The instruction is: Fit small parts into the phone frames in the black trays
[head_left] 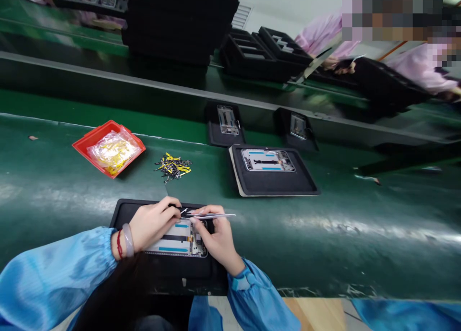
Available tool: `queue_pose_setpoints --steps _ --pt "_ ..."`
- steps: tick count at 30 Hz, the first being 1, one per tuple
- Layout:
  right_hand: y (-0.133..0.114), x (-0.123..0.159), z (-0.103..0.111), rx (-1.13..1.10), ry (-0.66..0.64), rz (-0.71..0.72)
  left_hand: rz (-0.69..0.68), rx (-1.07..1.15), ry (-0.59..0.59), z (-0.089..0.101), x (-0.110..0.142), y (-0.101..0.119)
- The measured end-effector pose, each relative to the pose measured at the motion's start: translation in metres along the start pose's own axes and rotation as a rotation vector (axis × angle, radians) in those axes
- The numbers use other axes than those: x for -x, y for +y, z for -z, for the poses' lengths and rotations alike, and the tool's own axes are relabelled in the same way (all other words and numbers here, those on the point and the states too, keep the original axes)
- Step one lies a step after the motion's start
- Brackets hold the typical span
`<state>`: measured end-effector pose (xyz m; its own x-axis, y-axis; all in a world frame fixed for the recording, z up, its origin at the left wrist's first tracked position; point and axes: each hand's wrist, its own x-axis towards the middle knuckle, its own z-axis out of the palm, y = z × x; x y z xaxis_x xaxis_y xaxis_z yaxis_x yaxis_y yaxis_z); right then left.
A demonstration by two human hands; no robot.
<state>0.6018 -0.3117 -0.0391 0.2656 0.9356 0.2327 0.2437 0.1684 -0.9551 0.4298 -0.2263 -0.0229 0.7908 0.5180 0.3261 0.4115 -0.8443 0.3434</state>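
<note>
My left hand [156, 223] is closed over the upper edge of an open phone body [173, 247], its fingertips pinching a small black-and-white strip [184, 211]. My right hand [216, 235] is closed on a pair of slim, pale tweezers [225, 215], held nearly level, with the back end pointing right. Both sets of fingertips meet close together over the phone's top edge; the tweezer tips are hard to make out there. The phone body, with blue strips and a dark central flex cable, lies in a black tray [126, 207], partly covered by my left hand.
Beyond the tray sit a red bin [97, 160] of bagged yellow parts and a loose pile of small black-and-yellow parts [174, 168]. Another phone body [268, 159] lies on a tray [277, 184] to the right. Black tray stacks [180, 29] and people in pink sleeves are across the bench.
</note>
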Motion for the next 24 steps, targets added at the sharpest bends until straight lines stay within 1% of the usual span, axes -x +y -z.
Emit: queue_pose_setpoints --steps 2,5,9,13,16,20,24 --pt "-0.001 -0.001 0.0 0.014 -0.01 0.004 0.012 0.017 -0.005 0.0 0.001 -0.002" --pt "-0.003 -0.005 0.002 0.055 -0.033 0.045 -0.026 0.021 0.011 0.002 0.003 -0.004" --pt "-0.006 -0.009 0.005 0.081 -0.076 0.057 -0.133 -0.033 -0.012 0.008 0.002 -0.007" --pt "-0.006 -0.008 0.005 0.052 -0.077 0.066 -0.272 -0.069 -0.048 0.012 0.002 -0.011" --pt "-0.005 -0.007 0.004 0.04 -0.074 0.08 -0.34 -0.079 -0.055 0.011 0.006 -0.014" --pt "-0.005 -0.006 0.004 0.057 -0.063 0.073 -0.366 -0.127 -0.1 0.009 0.009 -0.014" --pt "-0.006 -0.006 0.005 0.063 -0.066 0.064 -0.383 -0.182 -0.082 0.01 0.009 -0.012"
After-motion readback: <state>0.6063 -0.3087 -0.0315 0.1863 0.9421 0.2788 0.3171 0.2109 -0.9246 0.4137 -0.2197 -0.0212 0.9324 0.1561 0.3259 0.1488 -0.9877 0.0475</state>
